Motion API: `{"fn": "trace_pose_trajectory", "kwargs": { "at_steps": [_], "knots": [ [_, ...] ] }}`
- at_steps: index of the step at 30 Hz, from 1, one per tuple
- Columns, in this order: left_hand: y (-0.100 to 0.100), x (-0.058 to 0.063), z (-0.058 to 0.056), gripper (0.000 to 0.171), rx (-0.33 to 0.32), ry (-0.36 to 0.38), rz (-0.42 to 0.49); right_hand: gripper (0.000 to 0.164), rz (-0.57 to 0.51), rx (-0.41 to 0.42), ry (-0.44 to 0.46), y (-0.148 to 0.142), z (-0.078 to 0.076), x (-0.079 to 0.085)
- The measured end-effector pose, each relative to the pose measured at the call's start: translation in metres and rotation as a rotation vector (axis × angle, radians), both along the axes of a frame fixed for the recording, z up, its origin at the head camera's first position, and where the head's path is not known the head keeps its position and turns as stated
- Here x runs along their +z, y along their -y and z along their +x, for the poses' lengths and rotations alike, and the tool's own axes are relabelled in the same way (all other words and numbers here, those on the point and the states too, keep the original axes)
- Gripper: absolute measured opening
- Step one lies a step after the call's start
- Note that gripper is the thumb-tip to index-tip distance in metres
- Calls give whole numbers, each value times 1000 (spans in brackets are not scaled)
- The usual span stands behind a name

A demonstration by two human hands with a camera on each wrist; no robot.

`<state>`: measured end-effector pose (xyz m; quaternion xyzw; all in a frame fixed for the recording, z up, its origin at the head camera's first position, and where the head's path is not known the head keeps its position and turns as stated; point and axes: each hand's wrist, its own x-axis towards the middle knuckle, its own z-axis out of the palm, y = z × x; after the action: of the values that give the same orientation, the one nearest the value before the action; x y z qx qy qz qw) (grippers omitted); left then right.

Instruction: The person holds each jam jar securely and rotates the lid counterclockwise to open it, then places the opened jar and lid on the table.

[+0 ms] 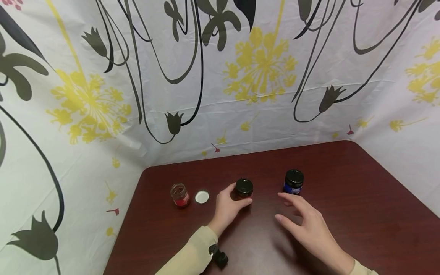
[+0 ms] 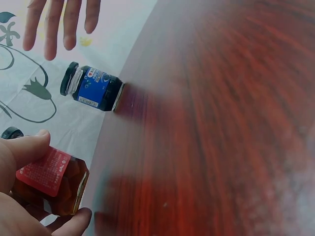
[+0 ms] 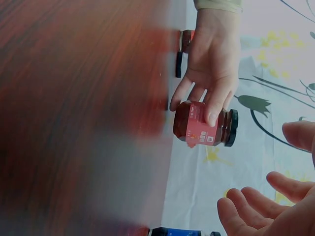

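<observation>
My left hand [image 1: 227, 206] grips a jar with a red label [image 3: 202, 123] and a black lid, thumb on one side and fingers on the other. In the left wrist view this jar [image 2: 51, 177] holds dark amber contents, and its base seems slightly off the table. To the right, my right hand [image 1: 309, 225] reaches out with fingers spread and nothing in them. Just beyond its fingertips stands a second jar, blue-labelled and black-lidded [image 1: 293, 182]; the left wrist view shows this blue-labelled jar [image 2: 98, 88] upright on the table, apart from the hand.
Left of the gripped jar, a lidless glass jar [image 1: 180, 195] with a red label stands on the dark red-brown table [image 1: 154, 236]. Between them lies a lid [image 1: 202, 196], white inside facing up. A white floral-patterned sheet [image 1: 213, 114] hangs behind the table.
</observation>
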<state>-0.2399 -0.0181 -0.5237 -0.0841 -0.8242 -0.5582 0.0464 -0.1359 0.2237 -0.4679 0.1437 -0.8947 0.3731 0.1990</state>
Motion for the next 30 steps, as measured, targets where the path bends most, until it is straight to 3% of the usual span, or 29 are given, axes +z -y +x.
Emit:
{"fn": "trace_pose_trajectory", "kwargs": {
  "at_steps": [30],
  "knots": [
    [5,12,23,63,-39,-6,53,59,1,34,-8,12,-15,11]
  ]
}}
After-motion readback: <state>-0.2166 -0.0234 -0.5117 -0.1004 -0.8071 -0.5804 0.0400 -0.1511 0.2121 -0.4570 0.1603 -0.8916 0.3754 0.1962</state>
